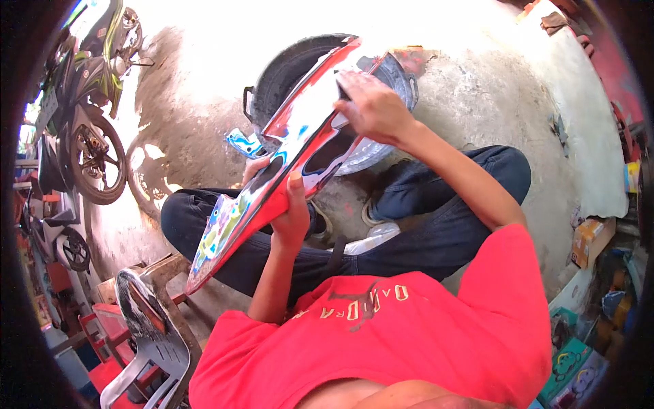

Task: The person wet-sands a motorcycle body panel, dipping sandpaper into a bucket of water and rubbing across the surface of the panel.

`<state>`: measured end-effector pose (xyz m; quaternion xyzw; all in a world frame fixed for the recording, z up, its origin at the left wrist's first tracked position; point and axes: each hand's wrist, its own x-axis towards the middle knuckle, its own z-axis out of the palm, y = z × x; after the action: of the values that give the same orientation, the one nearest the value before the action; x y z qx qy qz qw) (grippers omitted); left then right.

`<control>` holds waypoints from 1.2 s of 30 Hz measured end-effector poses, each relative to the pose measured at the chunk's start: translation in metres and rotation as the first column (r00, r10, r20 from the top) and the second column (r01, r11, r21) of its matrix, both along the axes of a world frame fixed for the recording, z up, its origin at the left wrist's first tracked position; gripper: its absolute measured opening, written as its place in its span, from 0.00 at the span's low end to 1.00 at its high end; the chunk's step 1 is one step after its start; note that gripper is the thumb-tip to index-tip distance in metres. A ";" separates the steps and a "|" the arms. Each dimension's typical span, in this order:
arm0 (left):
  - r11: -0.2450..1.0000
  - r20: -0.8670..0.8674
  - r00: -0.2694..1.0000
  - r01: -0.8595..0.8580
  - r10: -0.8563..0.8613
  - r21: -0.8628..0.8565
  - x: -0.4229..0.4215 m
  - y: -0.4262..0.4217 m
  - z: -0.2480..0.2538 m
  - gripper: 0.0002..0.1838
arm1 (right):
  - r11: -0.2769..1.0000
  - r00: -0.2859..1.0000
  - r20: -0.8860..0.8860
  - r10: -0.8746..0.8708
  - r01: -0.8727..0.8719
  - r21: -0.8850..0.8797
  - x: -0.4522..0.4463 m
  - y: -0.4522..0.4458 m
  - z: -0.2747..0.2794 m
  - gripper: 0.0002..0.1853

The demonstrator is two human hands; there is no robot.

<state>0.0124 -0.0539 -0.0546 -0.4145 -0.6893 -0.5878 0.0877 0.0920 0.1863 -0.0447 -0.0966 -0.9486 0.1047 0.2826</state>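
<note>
A long red, white and black glossy panel [300, 146] slants across my lap, its pointed end low at the left and its wide end over a dark round basin [272, 82]. My left hand [289, 211] grips the panel's lower middle, thumb on the near edge and fingers round the far side. Near the upper end, my right hand [375, 109] is closed against the panel's surface with a small dark piece at its fingertips; what that piece is cannot be made out. Colourful patterned graphics cover the pointed end.
A blue and white piece [245, 144] lies on the floor beside the basin. Motorbikes [95, 150] stand at the left. A grey plastic chair [157, 341] is at the lower left. At the right are a cardboard box [591, 242] and green boxes [569, 361].
</note>
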 end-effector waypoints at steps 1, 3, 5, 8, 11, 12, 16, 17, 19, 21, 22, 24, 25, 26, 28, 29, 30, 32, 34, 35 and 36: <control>1.000 -0.009 1.000 0.005 -0.005 0.010 -0.002 0.002 -0.001 0.20 | 0.994 0.996 0.009 0.090 -0.089 -0.061 0.002 -0.008 0.000 0.31; 1.000 -0.017 1.000 0.007 -0.007 0.012 -0.002 0.000 -0.003 0.20 | 0.952 0.955 -0.004 0.296 -0.295 -0.079 0.012 -0.051 0.025 0.39; 0.999 0.001 1.000 0.031 -0.031 0.024 -0.003 0.000 -0.005 0.20 | 0.923 0.924 -0.059 0.378 -0.381 -0.059 0.014 -0.060 0.031 0.40; 0.999 0.035 0.999 0.036 -0.036 0.003 -0.002 -0.004 -0.005 0.20 | 0.993 0.981 0.159 0.111 -0.104 -0.051 0.003 -0.009 0.004 0.38; 1.000 -0.037 0.999 0.029 -0.029 0.000 -0.003 -0.005 -0.002 0.20 | 0.991 0.986 0.092 0.136 -0.134 -0.027 -0.002 -0.002 -0.006 0.38; 1.000 -0.076 0.997 0.022 -0.022 0.005 -0.003 -0.004 -0.002 0.20 | 0.981 0.984 0.045 0.174 -0.170 -0.091 0.000 -0.017 0.004 0.38; 0.989 0.092 0.992 0.069 -0.081 0.129 0.003 -0.001 -0.003 0.21 | 0.880 0.877 -0.071 0.475 -0.475 0.014 0.010 -0.056 0.027 0.44; 0.995 0.004 0.998 0.057 -0.057 0.078 -0.002 -0.002 -0.005 0.20 | 0.938 0.937 -0.016 0.348 -0.348 0.004 0.008 -0.042 0.019 0.44; 0.995 -0.042 0.997 0.071 -0.068 0.064 -0.003 -0.001 -0.003 0.20 | 0.994 0.987 0.125 0.098 -0.103 0.034 -0.006 0.009 -0.016 0.41; 0.995 -0.084 0.994 0.071 -0.064 0.076 0.000 0.000 -0.002 0.19 | 0.991 0.984 0.140 0.110 -0.098 -0.090 -0.005 -0.003 -0.007 0.41; 0.994 -0.072 0.996 0.061 -0.054 0.090 -0.001 0.003 -0.004 0.19 | 0.985 0.983 0.142 0.116 -0.095 -0.142 -0.007 -0.010 0.002 0.41; 0.995 -0.035 0.999 0.039 -0.036 0.094 0.000 0.000 -0.008 0.19 | 0.918 0.921 -0.030 0.389 -0.390 -0.079 0.006 -0.056 0.022 0.45; 0.994 -0.042 0.998 0.048 -0.044 0.094 -0.001 0.001 -0.008 0.20 | 0.895 0.898 -0.035 0.439 -0.440 -0.069 0.008 -0.061 0.029 0.45; 0.994 -0.049 0.997 0.059 -0.054 0.090 -0.002 0.002 -0.007 0.20 | 0.871 0.873 -0.042 0.487 -0.488 -0.060 0.009 -0.063 0.032 0.46; 0.993 -0.055 0.995 0.085 -0.081 0.078 -0.002 -0.002 -0.004 0.21 | 0.953 0.957 0.016 0.290 -0.290 0.082 -0.001 -0.023 0.009 0.47; 0.995 -0.126 0.988 0.090 -0.085 0.036 -0.002 -0.003 -0.002 0.22 | 0.983 0.983 0.088 0.159 -0.149 -0.107 -0.007 0.000 0.000 0.45; 0.994 -0.124 0.988 0.102 -0.095 0.046 0.001 -0.002 0.002 0.22 | 0.989 0.986 0.103 0.133 -0.125 -0.083 -0.010 0.006 -0.006 0.44; 0.990 -0.126 0.985 0.127 -0.118 0.064 0.005 0.002 0.008 0.22 | 0.997 0.989 0.125 0.080 -0.076 -0.033 -0.013 0.012 -0.014 0.43; 0.995 -0.087 0.992 0.097 -0.095 0.012 0.000 -0.003 -0.004 0.22 | 0.937 0.938 0.037 0.343 -0.340 -0.078 0.000 -0.038 0.019 0.42; 0.995 -0.067 0.993 0.099 -0.098 0.008 0.000 -0.004 -0.005 0.21 | 0.891 0.897 -0.004 0.443 -0.440 -0.109 0.007 -0.059 0.037 0.45; 0.995 -0.046 0.994 0.101 -0.100 0.003 0.000 -0.003 -0.005 0.19 | 0.833 0.843 -0.051 0.535 -0.537 -0.131 0.009 -0.069 0.046 0.47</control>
<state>0.0125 -0.0574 -0.0595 -0.4617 -0.6636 -0.5838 0.0750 0.1008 0.1178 0.0012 0.1540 -0.9262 0.2466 0.2401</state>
